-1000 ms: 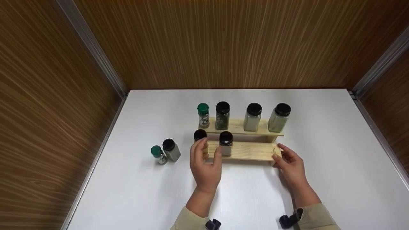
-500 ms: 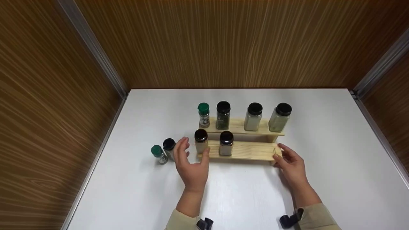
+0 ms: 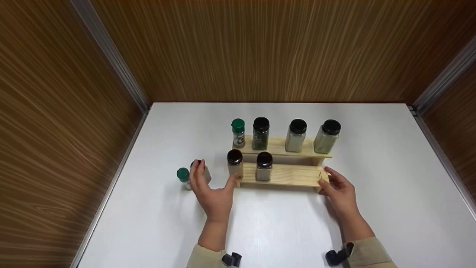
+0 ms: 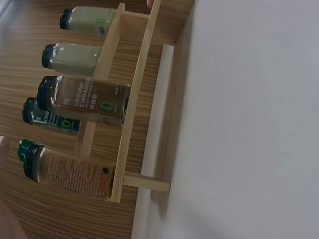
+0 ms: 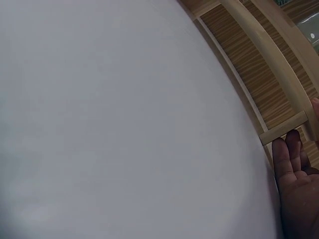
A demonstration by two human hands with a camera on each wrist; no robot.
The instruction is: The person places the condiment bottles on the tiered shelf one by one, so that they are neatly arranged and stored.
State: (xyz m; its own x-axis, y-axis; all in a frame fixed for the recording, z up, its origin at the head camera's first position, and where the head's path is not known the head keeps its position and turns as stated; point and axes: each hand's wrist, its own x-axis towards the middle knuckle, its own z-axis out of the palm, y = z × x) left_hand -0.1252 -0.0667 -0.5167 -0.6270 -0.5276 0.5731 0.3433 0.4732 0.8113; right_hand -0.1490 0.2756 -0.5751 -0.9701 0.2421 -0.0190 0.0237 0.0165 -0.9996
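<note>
My left hand is over the table left of the rack, fingers raised and thumb spread apart. Its fingers partly hide a black-capped spice jar; whether they touch it I cannot tell. Beside that jar stands a small green-capped spice jar. My right hand grips the right end of the two-tier wooden spice rack, thumb on the lower shelf. In the right wrist view its fingers reach the rack's end support. The lower shelf bears a black-capped jar and a ground cinnamon jar.
On the upper shelf stand a green-capped jar and black-capped jars, one dark green, two pale. Wood-grain panels enclose the white table at the back and sides.
My left hand has moved left, away from the lower shelf's left jar, to the black-capped jar on the table. The right hand keeps its place on the rack.
</note>
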